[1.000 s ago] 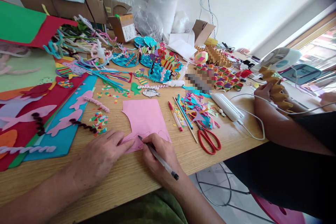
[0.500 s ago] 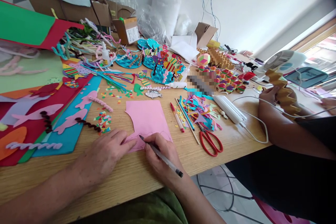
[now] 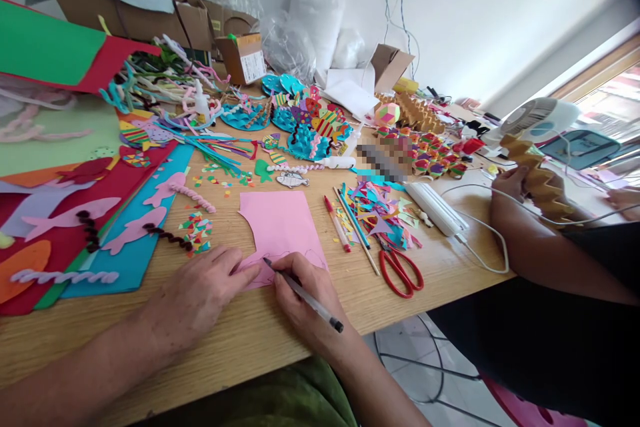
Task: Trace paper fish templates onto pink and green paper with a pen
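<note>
A pink sheet [image 3: 280, 220] lies on the wooden table in front of me, with a piece cut out of its left side and thin outlines drawn along its near edge. My right hand [image 3: 307, 293] grips a black pen [image 3: 313, 301], its tip touching the sheet near the drawn lines. My left hand [image 3: 210, 283] lies flat, fingers stretched, with its fingertips on the sheet's lower left corner. Right of the sheet are a red pen [image 3: 337, 223], a blue pencil [image 3: 354, 217] and scissors with red handles [image 3: 401, 273].
Pink fish cutouts [image 3: 135, 229] with twisted pipe cleaners lie on coloured sheets at left. Paper scraps [image 3: 383, 217] and a white device with a cable [image 3: 436, 209] sit at right. Beside me a co-worker's hand [image 3: 510, 183] holds zigzag gold card [image 3: 537, 180].
The pen tip has shifted slightly left along the drawn line, and my right hand has moved a little with it. My left hand stays in place.
</note>
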The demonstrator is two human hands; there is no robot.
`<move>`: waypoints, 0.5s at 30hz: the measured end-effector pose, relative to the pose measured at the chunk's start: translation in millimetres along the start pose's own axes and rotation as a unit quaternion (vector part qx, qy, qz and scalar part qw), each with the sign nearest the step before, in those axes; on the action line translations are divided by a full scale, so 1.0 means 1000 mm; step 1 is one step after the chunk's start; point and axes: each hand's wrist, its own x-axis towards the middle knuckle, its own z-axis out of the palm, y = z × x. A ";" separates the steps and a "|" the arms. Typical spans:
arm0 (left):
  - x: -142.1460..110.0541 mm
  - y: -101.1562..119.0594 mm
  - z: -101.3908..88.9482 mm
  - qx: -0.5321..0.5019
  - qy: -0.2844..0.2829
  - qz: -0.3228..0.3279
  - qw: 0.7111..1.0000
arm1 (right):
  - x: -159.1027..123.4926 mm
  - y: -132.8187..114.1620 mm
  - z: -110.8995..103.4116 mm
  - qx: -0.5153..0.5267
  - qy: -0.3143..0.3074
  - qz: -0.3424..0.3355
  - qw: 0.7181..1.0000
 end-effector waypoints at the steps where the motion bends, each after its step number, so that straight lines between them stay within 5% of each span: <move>1: 0.000 0.000 0.000 0.002 0.003 0.002 1.000 | 0.000 0.000 0.000 -0.002 -0.001 0.003 1.000; 15: 0.006 0.003 -0.012 0.009 -0.023 0.023 0.999 | 0.001 0.001 0.000 0.009 0.003 0.008 1.000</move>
